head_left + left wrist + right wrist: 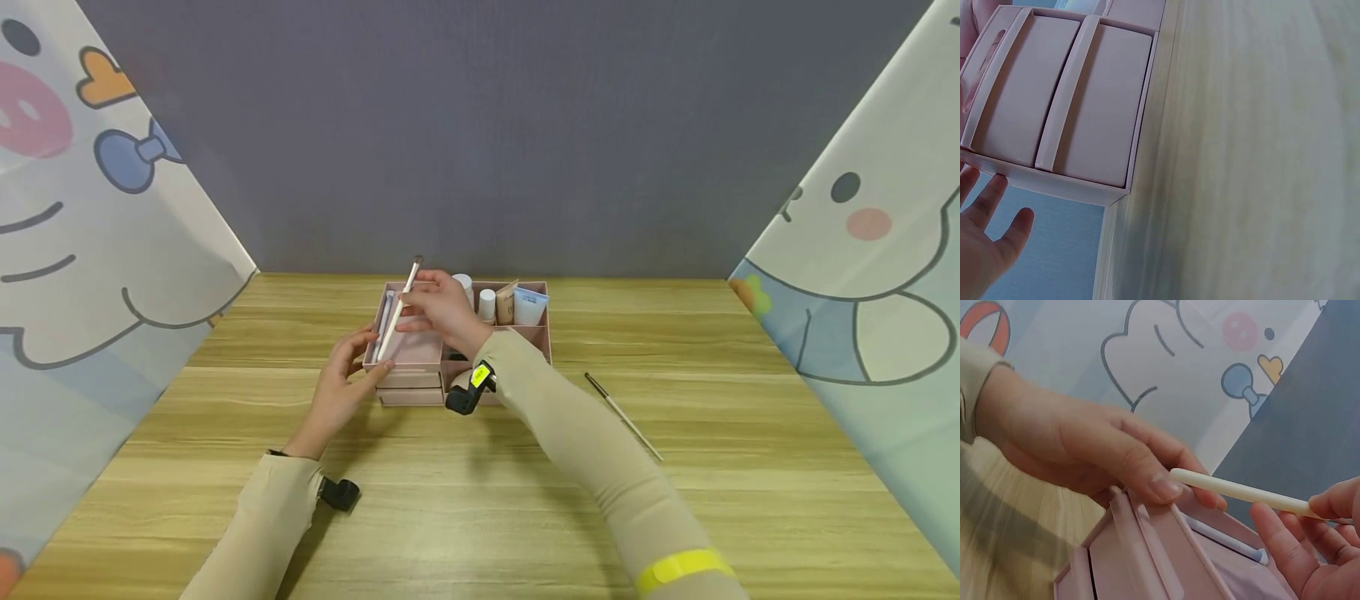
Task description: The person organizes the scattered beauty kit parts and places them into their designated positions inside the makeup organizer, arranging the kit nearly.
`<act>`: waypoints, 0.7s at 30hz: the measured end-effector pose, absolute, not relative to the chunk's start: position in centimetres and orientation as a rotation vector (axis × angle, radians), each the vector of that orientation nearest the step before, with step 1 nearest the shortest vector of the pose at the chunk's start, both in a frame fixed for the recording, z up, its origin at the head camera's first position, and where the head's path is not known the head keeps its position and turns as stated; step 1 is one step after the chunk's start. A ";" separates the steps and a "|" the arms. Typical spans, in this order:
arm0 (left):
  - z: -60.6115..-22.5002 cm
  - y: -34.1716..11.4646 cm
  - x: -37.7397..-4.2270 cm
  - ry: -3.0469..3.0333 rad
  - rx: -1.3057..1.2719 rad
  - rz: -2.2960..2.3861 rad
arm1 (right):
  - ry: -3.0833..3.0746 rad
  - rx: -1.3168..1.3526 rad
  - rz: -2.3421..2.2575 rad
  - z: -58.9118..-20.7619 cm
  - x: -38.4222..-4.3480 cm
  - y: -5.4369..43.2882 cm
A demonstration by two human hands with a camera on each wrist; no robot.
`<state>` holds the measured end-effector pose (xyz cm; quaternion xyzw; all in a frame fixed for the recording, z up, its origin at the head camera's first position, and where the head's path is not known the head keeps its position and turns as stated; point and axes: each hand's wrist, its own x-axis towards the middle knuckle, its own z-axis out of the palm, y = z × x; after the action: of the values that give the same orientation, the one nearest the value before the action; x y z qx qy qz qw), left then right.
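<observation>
A white-handled makeup brush (393, 319) is pinched in my right hand (444, 310), bristles up, over the left compartment of a pink cosmetics organizer (411, 381). In the right wrist view the brush handle (1244, 492) points toward the thumb of my left hand (1085, 440). That left hand holds the organizer's front left corner, its thumb at the front edge and fingers along the side wall. Its fingertips show at the side of the drawers (1100, 103) in the left wrist view. Another pale brush (1229, 540) lies inside the left compartment.
The organizer's other sections hold a white-capped bottle (487, 305), a beige tube (506, 305) and a pale blue tube (530, 307). A thin dark-tipped brush (624, 418) lies on the wooden table (465, 533) to the right. A grey panel (487, 142) stands behind.
</observation>
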<state>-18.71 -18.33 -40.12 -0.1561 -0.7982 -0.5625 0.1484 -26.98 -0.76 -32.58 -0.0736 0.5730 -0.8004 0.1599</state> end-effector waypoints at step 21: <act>-39.9 -18.3 -18.6 -2.301 -0.428 -1.618 | 1.866 -0.190 -2.037 -32.5 -27.4 -1.8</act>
<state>-18.63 -18.32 -39.95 -0.1487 -0.7997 -0.5626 0.1476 -27.44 -1.76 -32.47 -0.0674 0.6623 -0.7229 0.1850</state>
